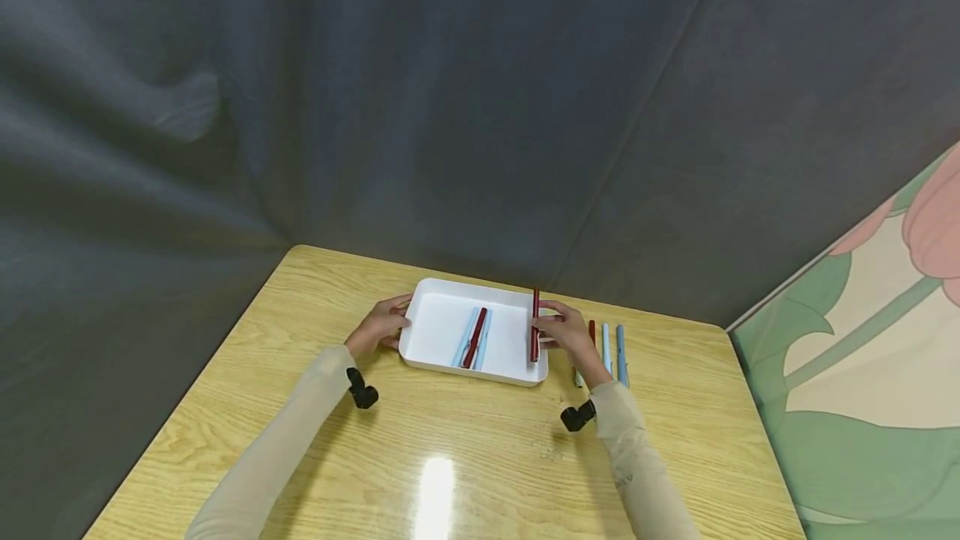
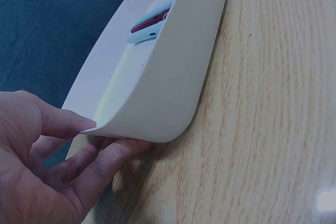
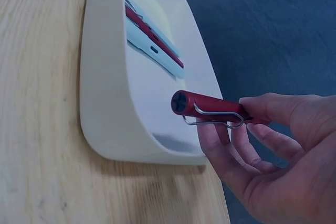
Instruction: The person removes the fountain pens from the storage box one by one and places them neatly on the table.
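Presently held pen: red barrel, silver wire clip; the held pen (image 1: 535, 327) hangs over the right end of the white tray (image 1: 431, 332), raised off its floor.
Pen's long axis: far-to-near across the table, roughly in line with the tray's right wall — clip end toward the person, other end toward the dark curtain (image 1: 450, 123).
Right hand: the right hand (image 1: 564, 329) pinches the barrel, thumb on one side, fingers on the other.
Left hand: the left hand (image 1: 382, 323) grips the tray's left end, thumb on the rim, fingers beneath.
Tray pens: a dark red pen (image 1: 474, 338) between two light-blue pens (image 1: 464, 338), close together, long axes slanting a little, clip ends near.
Table pens: right of the tray — a red one (image 1: 592, 330) partly hidden by the wrist, a pale-blue one (image 1: 606, 344), a darker blue one (image 1: 621, 350), all lying far-to-near.
Surface: wood-grain table (image 1: 495, 448).
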Demonstrator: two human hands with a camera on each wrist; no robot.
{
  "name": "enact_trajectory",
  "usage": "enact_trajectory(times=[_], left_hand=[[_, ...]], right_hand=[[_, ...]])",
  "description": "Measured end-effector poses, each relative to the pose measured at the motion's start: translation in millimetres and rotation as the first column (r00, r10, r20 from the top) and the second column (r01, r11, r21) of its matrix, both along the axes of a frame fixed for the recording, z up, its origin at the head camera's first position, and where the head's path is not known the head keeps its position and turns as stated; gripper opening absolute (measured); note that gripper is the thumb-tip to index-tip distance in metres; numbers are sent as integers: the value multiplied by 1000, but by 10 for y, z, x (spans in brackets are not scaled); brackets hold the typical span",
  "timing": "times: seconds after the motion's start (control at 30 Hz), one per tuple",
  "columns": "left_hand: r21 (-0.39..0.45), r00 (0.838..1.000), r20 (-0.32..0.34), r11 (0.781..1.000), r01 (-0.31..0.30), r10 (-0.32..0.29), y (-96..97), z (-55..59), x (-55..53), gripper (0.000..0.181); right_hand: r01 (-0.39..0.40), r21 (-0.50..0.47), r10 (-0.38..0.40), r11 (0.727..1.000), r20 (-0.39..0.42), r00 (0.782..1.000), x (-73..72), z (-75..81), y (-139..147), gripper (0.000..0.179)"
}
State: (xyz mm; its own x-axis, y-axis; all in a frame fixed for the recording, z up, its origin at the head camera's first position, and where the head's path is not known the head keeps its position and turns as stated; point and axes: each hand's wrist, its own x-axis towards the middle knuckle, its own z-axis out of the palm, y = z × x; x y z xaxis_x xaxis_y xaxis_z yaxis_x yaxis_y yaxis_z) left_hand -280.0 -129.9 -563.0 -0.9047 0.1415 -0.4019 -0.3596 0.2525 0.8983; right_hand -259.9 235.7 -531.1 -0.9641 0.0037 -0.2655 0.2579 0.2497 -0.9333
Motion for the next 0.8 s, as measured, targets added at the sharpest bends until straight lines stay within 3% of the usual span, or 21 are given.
enact_trajectory(times=[0.8], left_hand=[[16, 1000, -4, 1000, 5, -5, -7, -23, -2, 70]], right_hand=[[79, 50, -77, 996, -30, 997, 100, 27, 391, 50]])
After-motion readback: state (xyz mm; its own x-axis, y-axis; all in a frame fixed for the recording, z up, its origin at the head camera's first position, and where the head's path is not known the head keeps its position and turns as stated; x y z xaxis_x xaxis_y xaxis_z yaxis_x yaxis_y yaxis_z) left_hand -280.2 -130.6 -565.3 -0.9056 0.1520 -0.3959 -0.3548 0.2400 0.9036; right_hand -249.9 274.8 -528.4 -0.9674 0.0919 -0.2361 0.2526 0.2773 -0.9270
